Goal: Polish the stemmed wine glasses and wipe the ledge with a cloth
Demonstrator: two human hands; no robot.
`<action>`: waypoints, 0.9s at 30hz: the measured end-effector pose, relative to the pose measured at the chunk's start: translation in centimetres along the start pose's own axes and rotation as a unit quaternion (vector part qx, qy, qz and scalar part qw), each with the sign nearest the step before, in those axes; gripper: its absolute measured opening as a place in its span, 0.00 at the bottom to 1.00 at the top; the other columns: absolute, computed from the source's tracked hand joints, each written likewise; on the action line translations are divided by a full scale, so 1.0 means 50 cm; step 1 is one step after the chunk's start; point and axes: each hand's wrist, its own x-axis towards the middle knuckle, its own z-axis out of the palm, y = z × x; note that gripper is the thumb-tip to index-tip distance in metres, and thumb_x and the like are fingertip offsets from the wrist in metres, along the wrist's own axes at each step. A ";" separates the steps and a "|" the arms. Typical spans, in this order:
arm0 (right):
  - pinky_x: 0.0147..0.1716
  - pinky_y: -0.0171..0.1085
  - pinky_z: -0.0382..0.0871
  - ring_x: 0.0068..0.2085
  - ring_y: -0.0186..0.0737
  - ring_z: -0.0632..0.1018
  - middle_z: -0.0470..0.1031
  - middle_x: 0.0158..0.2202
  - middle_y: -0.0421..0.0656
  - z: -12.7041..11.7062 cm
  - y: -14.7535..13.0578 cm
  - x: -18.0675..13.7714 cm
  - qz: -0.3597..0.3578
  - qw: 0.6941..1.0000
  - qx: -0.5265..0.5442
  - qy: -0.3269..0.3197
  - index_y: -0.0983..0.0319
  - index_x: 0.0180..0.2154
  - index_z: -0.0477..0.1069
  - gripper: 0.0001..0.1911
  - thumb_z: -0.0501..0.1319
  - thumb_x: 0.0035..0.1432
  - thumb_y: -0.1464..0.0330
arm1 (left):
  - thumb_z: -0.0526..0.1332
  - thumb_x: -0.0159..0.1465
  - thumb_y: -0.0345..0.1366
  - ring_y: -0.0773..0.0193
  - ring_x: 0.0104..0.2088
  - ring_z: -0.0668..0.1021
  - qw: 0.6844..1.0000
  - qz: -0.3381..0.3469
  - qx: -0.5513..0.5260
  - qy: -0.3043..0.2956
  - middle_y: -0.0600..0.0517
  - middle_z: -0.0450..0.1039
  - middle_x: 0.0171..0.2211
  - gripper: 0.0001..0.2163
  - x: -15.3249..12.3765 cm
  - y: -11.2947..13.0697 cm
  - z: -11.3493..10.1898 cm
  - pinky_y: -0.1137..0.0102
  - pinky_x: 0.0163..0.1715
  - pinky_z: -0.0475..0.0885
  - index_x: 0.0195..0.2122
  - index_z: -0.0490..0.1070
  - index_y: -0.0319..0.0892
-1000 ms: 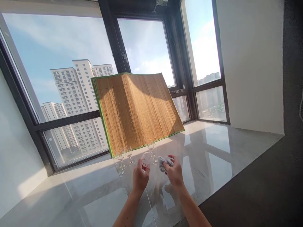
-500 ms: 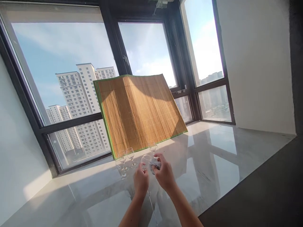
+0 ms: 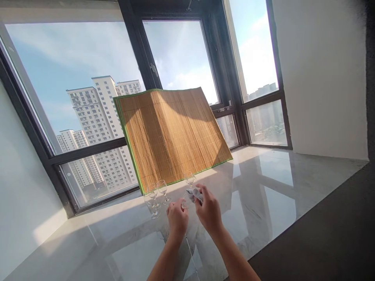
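My left hand point(image 3: 177, 218) is closed around a clear wine glass point(image 3: 184, 203), whose outline is faint and largely covered by the fingers. Just to its right, my right hand point(image 3: 209, 210) pinches a crumpled grey-white cloth point(image 3: 194, 194) beside that glass; whether cloth and glass touch is hard to make out. Several stemmed glasses point(image 3: 150, 196) stand upright in a group left of my left hand. Beyond my right hand, another wine glass point(image 3: 190, 179) stands in front of the mat.
A bamboo mat point(image 3: 172, 132) with green edging leans against the dark window frame point(image 3: 88, 151). The glossy marble-look sill point(image 3: 134, 249) reflects the windows. A white wall point(image 3: 322, 86) rises at the right, and the sill's front edge runs diagonally at lower right.
My left hand has turned, and the held glass now shows less. My right hand has shifted slightly right and up with the cloth. The whole view has moved a little.
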 end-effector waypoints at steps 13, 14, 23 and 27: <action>0.32 0.36 0.66 0.34 0.44 0.79 0.79 0.36 0.44 -0.011 0.061 -0.009 0.104 0.994 -0.034 -0.013 0.57 0.49 0.67 0.19 0.56 0.54 0.73 | 0.54 0.64 0.37 0.55 0.45 0.78 0.982 0.018 -0.183 0.040 0.45 0.79 0.44 0.14 0.007 -0.007 0.016 0.63 0.47 0.70 0.46 0.75 0.42; 0.32 0.35 0.67 0.33 0.43 0.79 0.78 0.35 0.43 -0.007 0.061 -0.012 0.114 0.993 -0.011 -0.014 0.57 0.48 0.67 0.19 0.56 0.53 0.73 | 0.54 0.64 0.38 0.56 0.44 0.79 0.979 0.006 -0.203 0.032 0.45 0.78 0.44 0.15 0.007 -0.007 0.019 0.64 0.45 0.70 0.48 0.73 0.41; 0.30 0.34 0.68 0.29 0.38 0.76 0.75 0.29 0.37 0.006 0.018 -0.022 0.171 0.963 0.200 -0.059 0.59 0.45 0.68 0.20 0.61 0.47 0.69 | 0.51 0.65 0.33 0.58 0.33 0.79 0.989 -0.064 -0.118 -0.062 0.48 0.78 0.31 0.13 0.004 -0.006 0.009 0.68 0.35 0.67 0.48 0.69 0.40; 0.30 0.33 0.68 0.29 0.37 0.76 0.75 0.29 0.37 -0.006 0.010 -0.019 0.142 0.968 0.205 -0.038 0.58 0.47 0.67 0.20 0.60 0.50 0.69 | 0.52 0.65 0.30 0.56 0.36 0.80 0.997 -0.041 0.016 -0.064 0.47 0.79 0.30 0.15 0.003 -0.002 -0.011 0.64 0.43 0.65 0.50 0.71 0.41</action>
